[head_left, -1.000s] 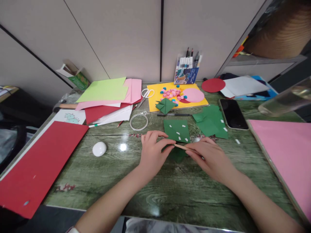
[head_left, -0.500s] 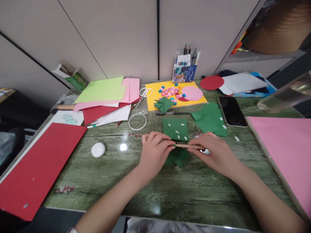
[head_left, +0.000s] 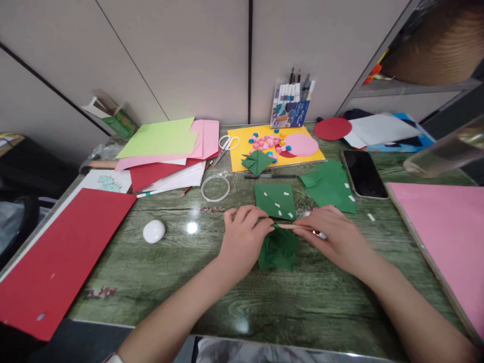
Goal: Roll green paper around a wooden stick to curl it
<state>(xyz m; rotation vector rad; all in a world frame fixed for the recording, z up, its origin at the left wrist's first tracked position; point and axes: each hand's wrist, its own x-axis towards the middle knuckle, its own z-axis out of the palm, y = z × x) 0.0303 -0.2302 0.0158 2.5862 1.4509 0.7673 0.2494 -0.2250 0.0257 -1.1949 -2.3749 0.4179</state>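
Centre of frame, on the green table (head_left: 159, 282): both hands meet over a crumpled green paper piece (head_left: 279, 248). Left hand (head_left: 244, 239) curls its fingers at the piece's upper left edge, fingertips pinching one end of a thin wooden stick (head_left: 291, 226). Right hand (head_left: 335, 237) comes in from the right, thumb and forefinger pinched on the stick's other end. Stick lies roughly level between the two hands, along the top edge of the green piece. The piece sits just below the hands, touching the left palm; whether it rests on the table or hangs from the stick, cannot tell.

Just above the hands: a flat green square (head_left: 275, 201) with small white bits on it. Right of that, a pile of green sheets (head_left: 329, 186), then a dark phone (head_left: 363, 173) face up. Upper centre: yellow sheet (head_left: 242, 160) carrying pink and blue pompoms (head_left: 269, 143), a pink disc (head_left: 301, 145) and a folded green shape (head_left: 257, 161); scissors (head_left: 226, 145) at its left edge. Marker pack (head_left: 290, 103) stands against the wall behind. Clear tape ring (head_left: 215, 188) left of the green square. White oval object (head_left: 154, 231) at centre left. Large red sheet (head_left: 56, 254) at lower left; stack of coloured papers (head_left: 166, 146) at upper left. Pink sheet (head_left: 448, 237) at right edge; red disc (head_left: 333, 128) at upper right.
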